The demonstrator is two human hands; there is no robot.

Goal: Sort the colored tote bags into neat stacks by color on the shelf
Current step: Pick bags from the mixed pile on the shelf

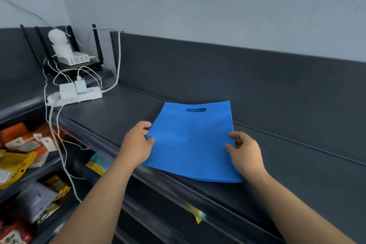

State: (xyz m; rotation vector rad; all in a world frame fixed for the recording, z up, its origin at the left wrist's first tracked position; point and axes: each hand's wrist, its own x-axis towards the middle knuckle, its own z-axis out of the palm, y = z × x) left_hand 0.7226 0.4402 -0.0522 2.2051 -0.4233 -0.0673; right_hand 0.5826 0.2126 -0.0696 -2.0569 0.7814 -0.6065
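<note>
A blue tote bag (191, 140) with a cut-out handle slot at its far end lies flat on the dark top shelf (122, 117), its near edge reaching the shelf's front lip. Thin layered edges show at its near right corner, as of a small stack. My left hand (136, 144) pinches the bag's left edge, thumb on top. My right hand (244, 151) pinches the right edge the same way. No bags of another color are in view.
A white power strip (79, 96) with plugged adapters and cables sits at the shelf's left end, with a router and a white device behind it. Cables hang down over lower shelves holding orange and yellow packets (17, 150). A dark back panel runs behind the shelf.
</note>
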